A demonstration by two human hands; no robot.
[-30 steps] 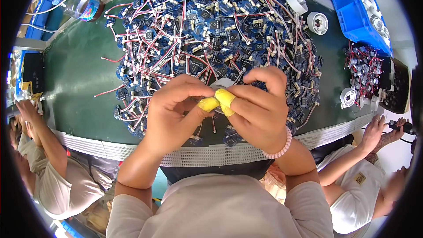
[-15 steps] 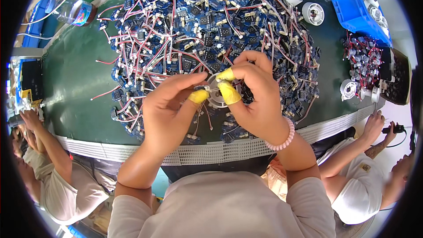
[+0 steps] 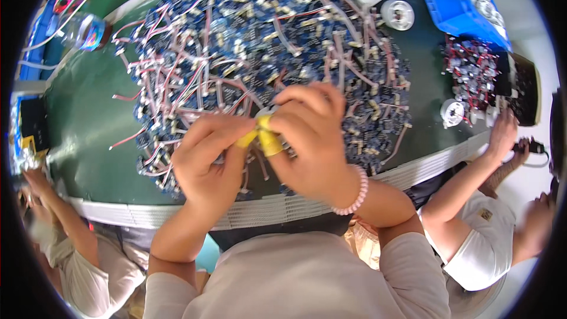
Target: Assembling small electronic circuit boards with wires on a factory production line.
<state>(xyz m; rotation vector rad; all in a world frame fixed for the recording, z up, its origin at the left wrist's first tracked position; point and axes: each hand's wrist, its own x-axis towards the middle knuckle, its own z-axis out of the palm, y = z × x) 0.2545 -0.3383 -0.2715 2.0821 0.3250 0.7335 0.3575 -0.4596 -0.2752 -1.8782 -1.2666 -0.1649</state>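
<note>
My left hand and my right hand meet over the near part of a pile of blue circuit boards with red, white and black wires. Yellow covers wrap the thumb tips and a right fingertip. In my right hand is a white round plastic housing, mostly hidden by the fingers. My left thumb and index finger pinch right beside it, touching the right fingertips; what lies between them is hidden. A thin wire hangs below the fingers. Both hands are slightly blurred.
White round housings lie at the pile's far right, another farther right. A blue bin holds white parts. Small wired parts are heaped nearby. A plastic bottle stands far left. Co-workers' arms reach in at both sides.
The whole view has shifted, so the bench things sit further left. My hands have drawn together; the white housing, plainly seen before, is now mostly covered by my fingers.
</note>
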